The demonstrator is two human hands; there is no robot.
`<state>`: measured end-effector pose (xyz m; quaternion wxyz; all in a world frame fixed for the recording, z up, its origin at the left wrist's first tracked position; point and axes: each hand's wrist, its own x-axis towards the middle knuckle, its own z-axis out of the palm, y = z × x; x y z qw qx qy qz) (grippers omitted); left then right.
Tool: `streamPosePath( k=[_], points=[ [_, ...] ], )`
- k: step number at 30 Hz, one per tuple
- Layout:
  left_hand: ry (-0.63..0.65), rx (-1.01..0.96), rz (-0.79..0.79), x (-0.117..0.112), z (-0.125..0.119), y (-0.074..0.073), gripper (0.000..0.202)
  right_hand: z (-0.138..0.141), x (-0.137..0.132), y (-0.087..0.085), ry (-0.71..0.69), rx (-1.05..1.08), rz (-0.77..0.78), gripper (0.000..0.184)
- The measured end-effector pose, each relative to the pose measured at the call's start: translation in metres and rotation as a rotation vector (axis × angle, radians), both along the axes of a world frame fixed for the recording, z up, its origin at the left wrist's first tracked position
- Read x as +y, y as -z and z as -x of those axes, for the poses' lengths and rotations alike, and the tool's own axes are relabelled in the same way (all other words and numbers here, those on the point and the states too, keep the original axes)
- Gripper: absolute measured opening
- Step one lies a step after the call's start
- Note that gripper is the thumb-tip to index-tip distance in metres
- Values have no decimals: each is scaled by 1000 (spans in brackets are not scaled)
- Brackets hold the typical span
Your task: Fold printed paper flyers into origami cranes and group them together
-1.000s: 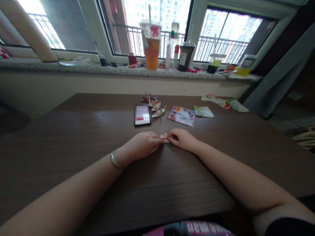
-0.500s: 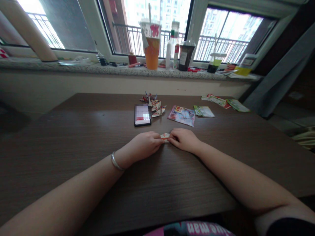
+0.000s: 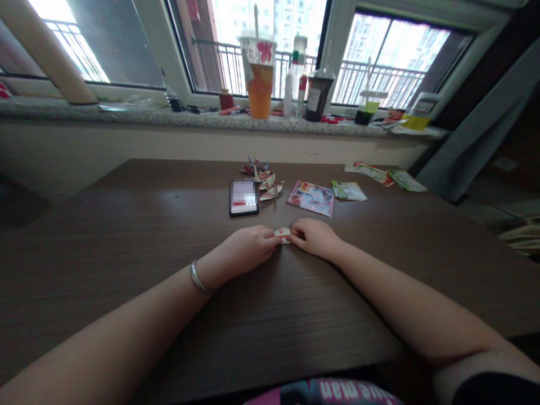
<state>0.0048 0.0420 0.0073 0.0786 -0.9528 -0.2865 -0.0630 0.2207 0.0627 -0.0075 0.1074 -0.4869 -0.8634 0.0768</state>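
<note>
A small piece of folded printed paper (image 3: 283,232), whitish with red marks, lies on the brown table (image 3: 177,315) between my two hands. My left hand (image 3: 252,246) is closed, its fingertips pinching the paper's left side. At the right side my right hand (image 3: 315,237) has its fingers curled closed on the other end. Parts of the paper are hidden under the fingers. Just beyond sits a phone (image 3: 243,206) with a blurred screen. Several folded paper pieces (image 3: 266,181) are heaped beside it.
Right of the heap lies a colourful printed booklet (image 3: 311,198), with green-and-white packets (image 3: 349,190) and more packets (image 3: 375,173) farther right. On the stone windowsill (image 3: 169,117) stand a tall cup of orange drink (image 3: 259,90), a clear bottle (image 3: 291,84) and a dark cup (image 3: 317,95).
My left fingertips have shifted slightly to the right over the paper, and less of its red band shows. Both hands otherwise stay in place.
</note>
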Motion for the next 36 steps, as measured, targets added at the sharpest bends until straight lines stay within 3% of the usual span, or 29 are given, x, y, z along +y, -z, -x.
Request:
streamPosePath(
  k=[12,28,36],
  points=[
    [-3,28,-103,-5,-5,6,27,2,-2,0,32,5,2,27],
    [-56,10,-33,-7,-7,5,28,2,-2,-1,37,-11,13,25],
    [-58,0,-10,-8,-8,6,30,-3,-1,7,-16,95,-16,18]
  ],
)
